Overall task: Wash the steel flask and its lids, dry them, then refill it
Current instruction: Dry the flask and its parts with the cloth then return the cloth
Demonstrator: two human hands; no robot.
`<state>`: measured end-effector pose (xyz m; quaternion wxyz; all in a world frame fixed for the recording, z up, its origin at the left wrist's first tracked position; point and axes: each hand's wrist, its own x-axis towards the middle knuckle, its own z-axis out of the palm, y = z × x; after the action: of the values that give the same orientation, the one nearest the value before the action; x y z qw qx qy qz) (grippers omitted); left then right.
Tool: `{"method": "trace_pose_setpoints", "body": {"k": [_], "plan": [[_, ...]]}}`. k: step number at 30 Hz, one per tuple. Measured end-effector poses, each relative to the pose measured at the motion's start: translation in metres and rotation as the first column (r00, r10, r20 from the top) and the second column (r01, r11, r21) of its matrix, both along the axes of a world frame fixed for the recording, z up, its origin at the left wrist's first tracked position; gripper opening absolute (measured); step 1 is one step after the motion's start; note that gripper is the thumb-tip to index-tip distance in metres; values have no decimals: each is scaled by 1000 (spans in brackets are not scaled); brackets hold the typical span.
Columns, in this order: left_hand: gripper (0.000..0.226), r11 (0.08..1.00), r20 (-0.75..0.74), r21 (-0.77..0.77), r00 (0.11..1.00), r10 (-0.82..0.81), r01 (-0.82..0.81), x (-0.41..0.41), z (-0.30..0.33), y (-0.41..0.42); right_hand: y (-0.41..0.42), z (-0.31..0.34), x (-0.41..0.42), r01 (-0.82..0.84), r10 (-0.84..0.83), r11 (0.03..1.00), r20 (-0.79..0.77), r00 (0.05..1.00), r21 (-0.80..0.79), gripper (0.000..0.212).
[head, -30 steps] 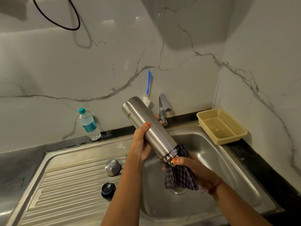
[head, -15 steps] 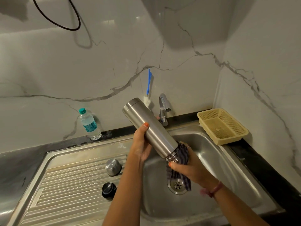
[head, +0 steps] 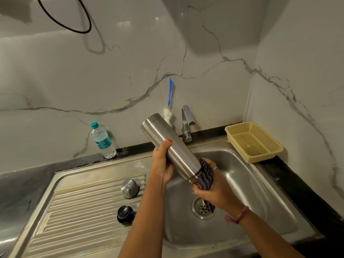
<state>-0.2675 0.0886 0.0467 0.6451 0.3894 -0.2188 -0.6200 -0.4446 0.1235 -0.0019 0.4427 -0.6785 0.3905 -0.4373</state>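
A steel sink [head: 264, 192] set into a dark counter fills my view, with white marble-veined wall behind it and on the right. Nearest on the left, the ribbed drainboard [head: 78, 211] carries the black inner lid [head: 125, 214], and just beyond it stands the steel cap [head: 130, 188], the two apart from each other. In the basin I see the drain [head: 202, 208], partly covered by the hanging end of a dark checked cloth [head: 205, 175]. My right hand [head: 216, 189] has its fingers curled round that cloth, bunched against the mouth end of the steel flask [head: 169, 148]; whether cloth goes inside the mouth I cannot tell. My left hand [head: 163, 162] grips the flask's body, thumb across the front and fingers wrapped behind. The flask is held in the air above the basin, tilted, its closed base pointing up and to the far left and its mouth down toward the right. Farther back, a plastic water bottle [head: 102, 140] stands on the counter at the left, a tap [head: 187, 121] rises behind the basin, and a blue-handled bottle brush [head: 169, 101] leans on the wall beside it. A yellow mesh basket [head: 255, 141] sits at the far right corner.
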Motion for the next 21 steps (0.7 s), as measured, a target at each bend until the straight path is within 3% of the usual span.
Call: {"method": "trace_pose_setpoints", "body": {"k": [3,5,6,8,13,17,21], "plan": [[126,999,12,-26,1000,-29,29,2,0,1,4,0,-2,-163,114,951,191,975,263,69],[115,992,-32,-74,994,-101,98,3,1,4,11,2,-2,-384,176,800,431,885,461,62],[108,985,-62,-105,988,-144,137,3,1,6,15,3,0,-475,169,716,533,829,512,60],[101,974,-78,-144,979,-190,177,4,1,7,18,1,2,-537,143,661,615,775,523,61],[121,994,69,-69,994,-85,89,13,-1,8,13,1,6,-405,106,762,519,848,505,61],[81,998,261,-67,965,22,-5,28,-8,12,5,-3,2,-322,99,803,422,901,501,58],[93,984,486,-133,857,169,-118,44,-11,24,-6,-11,-2,-303,66,779,409,910,549,63]]}}
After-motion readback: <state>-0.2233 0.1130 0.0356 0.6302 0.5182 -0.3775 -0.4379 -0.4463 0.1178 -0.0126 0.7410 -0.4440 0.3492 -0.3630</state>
